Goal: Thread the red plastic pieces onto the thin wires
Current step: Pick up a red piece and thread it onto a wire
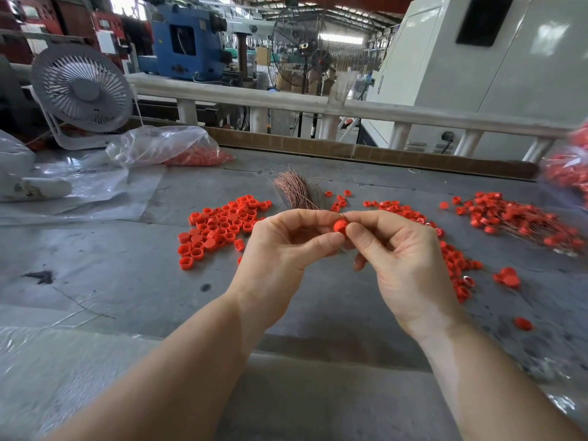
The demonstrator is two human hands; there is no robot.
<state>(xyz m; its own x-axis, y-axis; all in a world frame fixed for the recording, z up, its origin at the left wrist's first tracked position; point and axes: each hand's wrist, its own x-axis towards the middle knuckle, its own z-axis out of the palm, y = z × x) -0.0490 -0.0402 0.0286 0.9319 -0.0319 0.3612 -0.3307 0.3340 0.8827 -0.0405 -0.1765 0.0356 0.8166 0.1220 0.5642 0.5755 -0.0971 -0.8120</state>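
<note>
Red plastic cap (340, 225) sits pinched between both hands, held up over the middle of the grey worktable (95, 281). The left hand (280, 249) grips it between thumb and curled forefinger; the right hand (401, 256) closes its fingertips on the cap's right side and seems to pinch a thin wire (345, 249), of which only a short glint shows below the cap. Whether the wire is already through the cap cannot be told from this view.

Just beyond the hands lies a bundle of bare copper-coloured wires (297, 190), fanned out at its far end. To the left of it is a dense pile of loose red caps (219, 226), none of them wired. More loose caps (455, 265) trail along the table to the right of the right hand. Further right, a heap of caps with wires trailing from them (521, 219) looks like the finished work.

Judging by these heaps, the job is partly done: a fair batch appears threaded, while the left pile, the scattered caps and most of the wire bundle remain. A clear plastic bag of further red caps (178, 151) lies at the far left, near a small white desk fan (81, 90), and another bag (569, 167) shows at the far right edge, so plenty is probably left.
</note>
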